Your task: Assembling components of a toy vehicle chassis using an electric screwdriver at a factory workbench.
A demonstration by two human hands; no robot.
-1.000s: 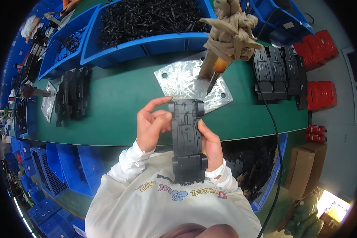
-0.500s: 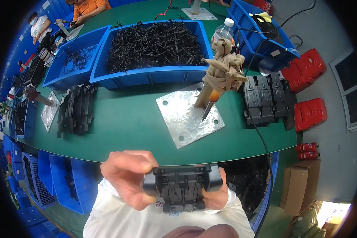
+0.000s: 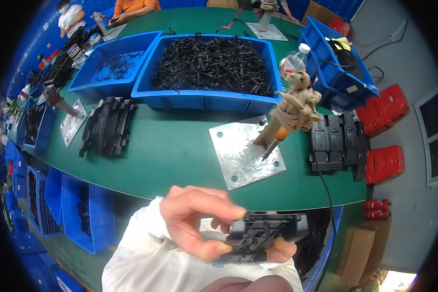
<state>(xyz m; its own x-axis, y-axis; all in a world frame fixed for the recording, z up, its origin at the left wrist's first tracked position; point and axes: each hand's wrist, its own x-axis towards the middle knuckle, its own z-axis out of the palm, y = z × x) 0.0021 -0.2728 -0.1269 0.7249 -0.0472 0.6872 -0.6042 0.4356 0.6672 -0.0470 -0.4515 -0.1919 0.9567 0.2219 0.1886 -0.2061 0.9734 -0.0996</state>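
Black plastic part (image 3: pixel 262 234) pinched in the left hand (image 3: pixel 195 221), right hand (image 3: pixel 281 250) gripping its right side, metal plate (image 3: pixel 233 155) beyond both hands on green table (image 3: pixel 165 155).

A black plastic part (image 3: pixel 260 232), ribbed and blocky-ended, tilted with one end uppermost, sits between the left hand's (image 3: pixel 192 221) fingertips and the right hand (image 3: pixel 281 250)

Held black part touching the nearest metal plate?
Apart. The head view shows a strip of green tabletop between the black part and the metal plate.
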